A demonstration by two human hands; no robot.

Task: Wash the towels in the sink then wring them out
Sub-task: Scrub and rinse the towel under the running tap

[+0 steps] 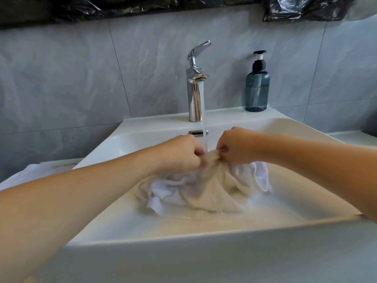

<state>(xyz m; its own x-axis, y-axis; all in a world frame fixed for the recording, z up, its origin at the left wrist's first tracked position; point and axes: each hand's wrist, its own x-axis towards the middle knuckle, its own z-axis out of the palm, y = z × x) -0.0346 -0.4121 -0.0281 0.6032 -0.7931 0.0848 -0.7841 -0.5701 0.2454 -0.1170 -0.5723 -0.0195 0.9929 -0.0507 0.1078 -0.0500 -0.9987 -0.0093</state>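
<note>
A wet cream towel (206,193) lies bunched in the white sink (255,223), with a white towel (259,176) tangled under and beside it. My left hand (183,154) and my right hand (234,146) both grip a raised fold of the cream towel, knuckles close together. Water runs from the chrome tap (194,92) straight down onto the fold between my hands. A shallow pool of water sits around the towels.
A dark blue pump bottle (257,86) stands on the sink's back ledge at the right. Another white cloth (30,174) lies on the counter left of the sink. Grey tiles cover the wall behind, with black plastic sheeting (306,7) along the top.
</note>
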